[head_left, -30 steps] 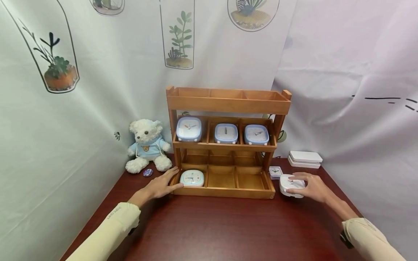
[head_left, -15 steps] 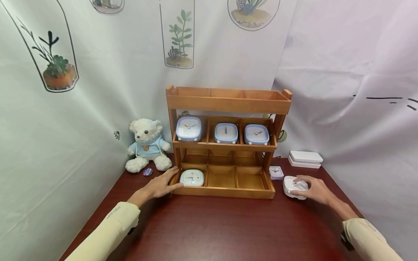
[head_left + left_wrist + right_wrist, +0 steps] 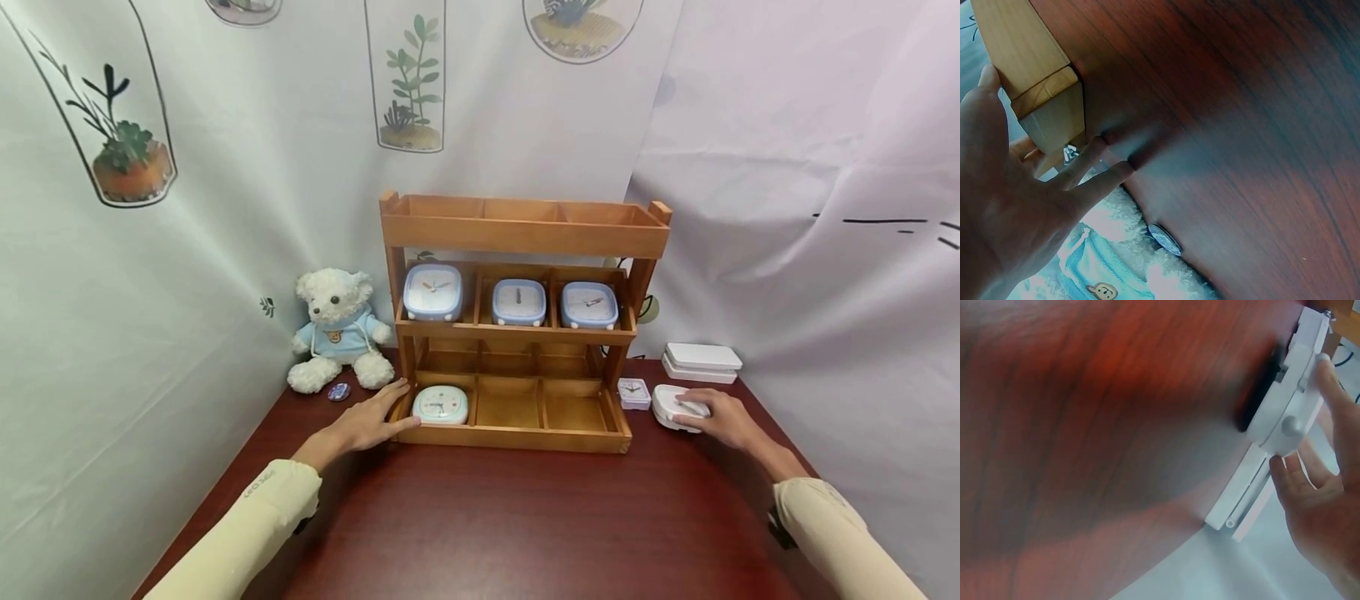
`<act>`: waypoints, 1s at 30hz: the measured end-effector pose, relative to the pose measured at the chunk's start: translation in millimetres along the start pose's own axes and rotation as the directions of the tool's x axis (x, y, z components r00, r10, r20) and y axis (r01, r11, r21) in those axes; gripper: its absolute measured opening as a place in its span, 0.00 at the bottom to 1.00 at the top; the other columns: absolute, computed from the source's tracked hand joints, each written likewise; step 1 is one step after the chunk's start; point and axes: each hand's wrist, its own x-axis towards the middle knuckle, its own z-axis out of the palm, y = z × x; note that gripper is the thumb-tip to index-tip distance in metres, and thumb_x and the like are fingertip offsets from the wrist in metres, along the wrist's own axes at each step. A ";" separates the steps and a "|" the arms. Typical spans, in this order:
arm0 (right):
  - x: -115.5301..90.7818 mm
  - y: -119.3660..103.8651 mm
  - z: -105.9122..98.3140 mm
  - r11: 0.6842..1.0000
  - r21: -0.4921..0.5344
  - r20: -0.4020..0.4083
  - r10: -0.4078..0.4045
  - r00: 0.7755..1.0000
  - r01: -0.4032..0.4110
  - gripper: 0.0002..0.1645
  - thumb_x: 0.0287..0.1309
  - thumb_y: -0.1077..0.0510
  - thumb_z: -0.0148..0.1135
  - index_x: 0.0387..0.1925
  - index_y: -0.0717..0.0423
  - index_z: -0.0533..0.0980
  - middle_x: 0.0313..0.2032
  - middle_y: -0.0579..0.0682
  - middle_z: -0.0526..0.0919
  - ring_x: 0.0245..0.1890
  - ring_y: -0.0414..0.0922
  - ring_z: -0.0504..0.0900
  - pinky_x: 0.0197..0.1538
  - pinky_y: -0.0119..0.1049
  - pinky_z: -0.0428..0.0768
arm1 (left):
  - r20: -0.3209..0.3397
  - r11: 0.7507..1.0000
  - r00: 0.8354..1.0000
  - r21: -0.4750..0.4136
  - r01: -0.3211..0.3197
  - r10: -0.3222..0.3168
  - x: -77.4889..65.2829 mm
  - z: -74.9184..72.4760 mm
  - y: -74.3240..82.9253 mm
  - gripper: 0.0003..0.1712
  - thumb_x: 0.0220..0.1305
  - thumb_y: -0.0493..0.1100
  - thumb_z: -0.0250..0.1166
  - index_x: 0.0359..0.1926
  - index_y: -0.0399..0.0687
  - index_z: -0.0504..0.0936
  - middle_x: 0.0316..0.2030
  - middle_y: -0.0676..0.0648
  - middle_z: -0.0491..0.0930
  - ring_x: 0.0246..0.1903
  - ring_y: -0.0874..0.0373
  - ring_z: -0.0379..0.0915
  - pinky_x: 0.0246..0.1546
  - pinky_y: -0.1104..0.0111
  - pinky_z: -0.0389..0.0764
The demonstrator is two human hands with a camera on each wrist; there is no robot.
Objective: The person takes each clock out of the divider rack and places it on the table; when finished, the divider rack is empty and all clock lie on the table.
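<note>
My right hand (image 3: 726,419) holds a white alarm clock (image 3: 667,407) by its edges at the right of the wooden shelf. The right wrist view shows the clock (image 3: 1279,403) edge-on, low over the table with a dark shadow beside it, between thumb and fingers of the right hand (image 3: 1329,506). My left hand (image 3: 363,425) rests on the left end of the shelf (image 3: 517,440), fingers spread. In the left wrist view the left hand (image 3: 1022,206) has straight fingers by the shelf's corner. Near its thumb a pale mint clock (image 3: 441,405) sits in the bottom left compartment.
Blue-rimmed clocks (image 3: 519,302) fill the middle tier. A small lilac clock (image 3: 633,394) stands between shelf and right hand. White boxes (image 3: 701,363) lie behind. On the left are a teddy bear (image 3: 337,329) and a round badge (image 3: 339,392). Fabric walls (image 3: 787,292) surround the red-brown table (image 3: 510,517).
My right hand has shifted the white clock slightly to the right, then back a little toward the wall. The left hand has stayed on the shelf. The head view has tilted slightly.
</note>
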 end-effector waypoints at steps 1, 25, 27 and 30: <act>2.4 0.0 0.7 1.000 0.001 0.008 0.003 1.000 -0.003 0.25 0.49 0.55 0.83 0.48 0.63 0.87 0.48 0.64 0.88 0.49 0.63 0.85 0.46 0.59 0.79 | 0.000 1.000 1.000 0.000 0.002 -0.002 0.0 -0.2 -0.1 0.52 0.71 0.74 0.56 0.82 0.47 0.57 0.81 0.40 0.53 0.70 0.31 0.64 0.63 0.35 0.67; 15.2 0.4 9.8 0.995 0.032 0.101 0.086 0.991 -0.090 0.28 0.56 0.57 0.78 0.55 0.68 0.81 0.51 0.73 0.83 0.49 0.67 0.83 0.51 0.64 0.77 | 0.017 1.000 1.000 -0.009 0.016 -0.016 -0.2 0.3 0.0 0.54 0.69 0.76 0.55 0.82 0.49 0.56 0.82 0.42 0.51 0.72 0.32 0.62 0.65 0.35 0.65; 14.1 -1.5 9.9 0.996 0.038 0.085 0.080 0.993 -0.084 0.28 0.56 0.58 0.78 0.55 0.68 0.81 0.51 0.73 0.83 0.50 0.67 0.83 0.52 0.64 0.77 | 0.015 1.000 1.000 -0.009 0.018 -0.018 -0.5 -0.2 0.3 0.54 0.70 0.76 0.55 0.82 0.48 0.56 0.81 0.42 0.51 0.72 0.33 0.62 0.65 0.35 0.65; 13.2 -4.8 9.6 0.997 0.042 0.051 0.061 0.997 -0.063 0.28 0.56 0.59 0.78 0.56 0.67 0.81 0.50 0.72 0.84 0.49 0.68 0.83 0.51 0.65 0.77 | 0.012 1.000 1.000 -0.007 0.021 -0.021 -0.7 -1.5 0.2 0.53 0.70 0.75 0.56 0.82 0.48 0.56 0.81 0.42 0.51 0.72 0.32 0.62 0.65 0.35 0.65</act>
